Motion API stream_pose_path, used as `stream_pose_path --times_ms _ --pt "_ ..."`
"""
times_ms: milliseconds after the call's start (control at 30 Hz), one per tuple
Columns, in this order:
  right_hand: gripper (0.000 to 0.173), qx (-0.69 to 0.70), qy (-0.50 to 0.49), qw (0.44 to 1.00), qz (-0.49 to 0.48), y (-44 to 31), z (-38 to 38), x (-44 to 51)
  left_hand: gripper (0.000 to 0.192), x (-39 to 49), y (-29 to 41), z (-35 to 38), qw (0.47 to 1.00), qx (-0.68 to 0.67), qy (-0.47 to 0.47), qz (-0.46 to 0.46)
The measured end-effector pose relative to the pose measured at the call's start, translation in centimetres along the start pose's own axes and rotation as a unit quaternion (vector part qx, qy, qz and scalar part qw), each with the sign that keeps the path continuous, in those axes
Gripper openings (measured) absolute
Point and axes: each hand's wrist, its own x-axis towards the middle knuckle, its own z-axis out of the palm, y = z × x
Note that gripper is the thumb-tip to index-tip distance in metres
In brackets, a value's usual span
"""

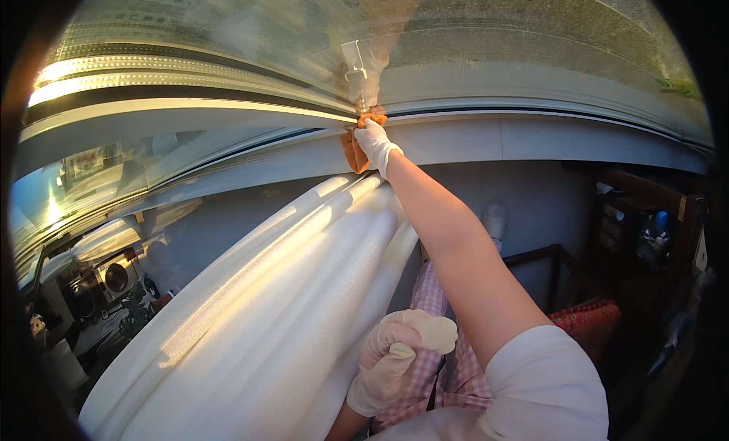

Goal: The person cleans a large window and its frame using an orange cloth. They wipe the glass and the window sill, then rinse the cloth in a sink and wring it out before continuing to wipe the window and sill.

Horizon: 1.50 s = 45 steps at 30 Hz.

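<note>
My right hand [375, 142], in a whitish glove, grips an orange cloth [356, 152] at the edge of the sliding window's frame [267, 108]. One part of the cloth hangs below my fingers; the upper part touches the frame beside the window glass [484, 48]. The glass mirrors my hand and arm. My left hand [393, 355], gloved too, is held low in front of my body with its fingers curled together, and no object shows in it. A long white curtain [285, 304] hangs in folds just left of my right forearm, reaching past my left hand.
The window sill [455, 139] runs across below the glass. At the lower left, a speaker [115, 277] stands among cluttered items. To the right are a dark wooden shelf [626, 213] with things on it and a red cushioned seat [592, 327]. My foot [494, 220] shows near the wall.
</note>
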Motion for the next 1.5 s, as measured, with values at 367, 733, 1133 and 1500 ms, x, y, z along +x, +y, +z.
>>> stream_pose_path --times_ms 367,733,1133,1500 --pt "0.017 -0.069 -0.148 0.974 -0.155 -21.4 8.2 -24.5 0.021 -10.7 9.4 8.9 0.987 -0.071 -0.126 0.072" --pt "0.023 -0.043 -0.343 0.918 -0.197 -41.6 8.6 -43.1 0.014 -13.7 12.0 12.8 0.969 -0.085 -0.154 0.176" --pt "0.01 -0.136 -0.511 0.809 -0.257 -62.6 17.0 -61.0 0.036 -13.1 16.3 18.0 0.853 0.344 -0.035 0.391" --pt "0.019 -0.08 -0.287 0.598 -0.744 -69.6 12.9 -81.9 0.013 -10.9 16.4 17.1 0.924 0.102 -0.198 0.311"
